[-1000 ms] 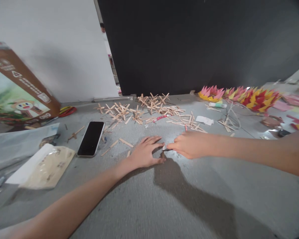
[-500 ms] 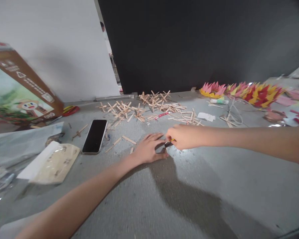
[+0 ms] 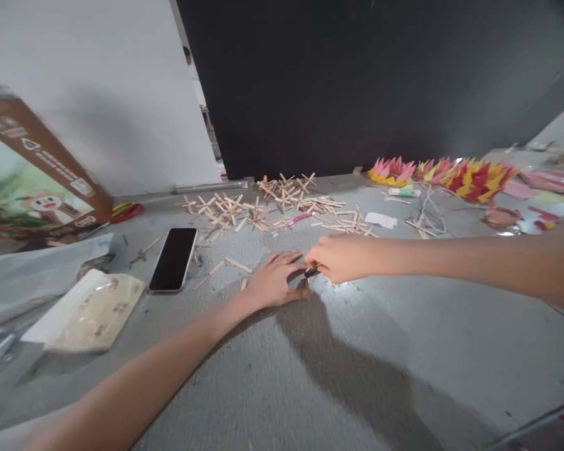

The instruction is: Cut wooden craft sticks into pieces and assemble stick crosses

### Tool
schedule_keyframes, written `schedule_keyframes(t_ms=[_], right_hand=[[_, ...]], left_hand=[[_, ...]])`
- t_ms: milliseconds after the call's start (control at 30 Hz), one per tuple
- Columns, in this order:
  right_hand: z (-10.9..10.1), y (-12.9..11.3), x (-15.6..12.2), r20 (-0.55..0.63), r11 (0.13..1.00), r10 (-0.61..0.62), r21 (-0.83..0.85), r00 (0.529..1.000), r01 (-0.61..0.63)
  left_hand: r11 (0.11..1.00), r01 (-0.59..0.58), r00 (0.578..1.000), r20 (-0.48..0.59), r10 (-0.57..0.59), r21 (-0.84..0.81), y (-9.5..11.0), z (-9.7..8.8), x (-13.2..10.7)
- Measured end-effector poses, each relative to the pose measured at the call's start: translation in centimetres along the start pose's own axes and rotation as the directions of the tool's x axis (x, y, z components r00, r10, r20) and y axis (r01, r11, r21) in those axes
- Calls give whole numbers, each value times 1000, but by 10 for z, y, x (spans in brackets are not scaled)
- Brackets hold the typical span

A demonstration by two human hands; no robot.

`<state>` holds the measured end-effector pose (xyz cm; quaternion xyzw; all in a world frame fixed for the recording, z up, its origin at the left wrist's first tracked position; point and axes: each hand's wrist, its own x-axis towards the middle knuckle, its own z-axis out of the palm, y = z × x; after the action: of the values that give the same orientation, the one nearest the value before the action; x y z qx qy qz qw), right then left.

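My left hand [image 3: 277,280] lies on the grey tabletop, fingers spread forward and thumb stretched to the right. A pale stick end [image 3: 307,283] shows by the thumb tip; the hand hides whether it is gripped. Just right of it, my right hand [image 3: 341,258] is closed around a small black-and-yellow tool [image 3: 313,271], perhaps a craft knife. Its dark tip points left into the gap between my left thumb and forefinger, and most of it is hidden in my fist. Loose craft sticks [image 3: 239,265] lie left of my left hand.
Beyond my hands is a heap of crossed craft sticks [image 3: 225,210]. At left are a phone [image 3: 173,260], a plastic packet [image 3: 98,310], red-handled scissors [image 3: 126,212] and a printed box [image 3: 42,181]. Paper flowers [image 3: 479,180], a glue stick [image 3: 404,192] and a white cable [image 3: 432,210] sit at back right.
The view has shifted slightly, so most things appear a little further left. Both hands keep nearly the same pose, the right still holding the black-and-yellow tool beside the left.
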<state>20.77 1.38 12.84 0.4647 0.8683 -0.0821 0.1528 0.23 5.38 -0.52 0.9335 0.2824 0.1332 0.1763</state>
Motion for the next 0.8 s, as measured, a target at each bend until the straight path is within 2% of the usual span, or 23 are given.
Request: schedule_keyframes(t_ms=[67,133,200,367,500,600,667,700,800], right_hand=[[3,0,-1,4,983,121,139,993,-121],[4,-1,-1,13,964,169,204,986,-168],[5,-1,-2,-9,973,142,184,990,-138],[9,4,-2,-82,997,-72,-40,994,69],[19,14,-9,-129,999,-26,25,991,29],[32,20,-18,-204,994,39,110,978,-16],[43,23,-21,-299,987,122,141,946,-83],[49,24,-21,-368,980,161,171,916,-104],[71,27,-14,-560,964,196,261,805,-54]], left_hand=[[1000,11,1000,7,-11,7,1,-1,0],[1000,26,1000,15,-26,12,1,-1,0],[1000,25,1000,16,-25,5,1,-1,0],[1000,15,1000,-4,-15,-19,-2,1,1],[998,-15,999,-43,12,-62,0,2,-2],[975,13,990,-135,-43,-222,0,3,-4],[902,69,967,-195,-166,-426,-4,4,-4],[845,82,946,-225,-233,-529,-6,5,-3],[720,78,867,-309,-390,-689,-15,8,1]])
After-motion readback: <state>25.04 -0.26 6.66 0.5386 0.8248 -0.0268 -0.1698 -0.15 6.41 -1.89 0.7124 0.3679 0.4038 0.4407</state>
